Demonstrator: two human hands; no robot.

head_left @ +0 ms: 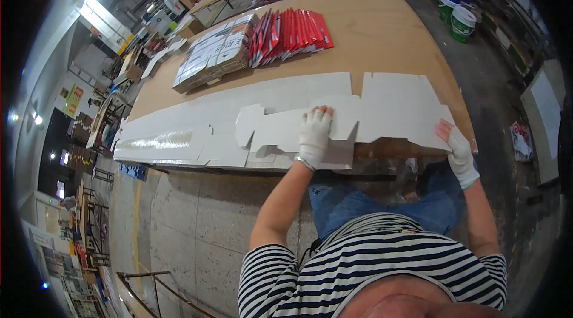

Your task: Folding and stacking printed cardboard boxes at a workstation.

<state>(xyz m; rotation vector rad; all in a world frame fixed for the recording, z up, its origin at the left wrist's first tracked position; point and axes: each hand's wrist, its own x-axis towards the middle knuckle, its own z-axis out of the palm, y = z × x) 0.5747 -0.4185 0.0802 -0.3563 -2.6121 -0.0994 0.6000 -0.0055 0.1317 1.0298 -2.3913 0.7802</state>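
Note:
A flat white die-cut cardboard blank (401, 106), with flaps and notches along its edges, lies across the near side of the table. My left hand (316, 132), in a white glove with bare fingertips, rests on the blank's middle, fingers stretched out flat. At the blank's right corner is my right hand (458, 150), gloved the same way. Its fingertips lie on the upper face along the edge, and its thumb is hidden. More white cardboard sheets (179, 116) are spread beneath and to the left, overlapping one another.
The brown tabletop (370, 28) carries a strapped stack of flat cardboard (218, 49) and a row of red packets (289, 34) farther back. Paint-style buckets (462, 24) stand on the floor to the right. Other people are near the far tables. A metal frame (158, 282) stands lower left.

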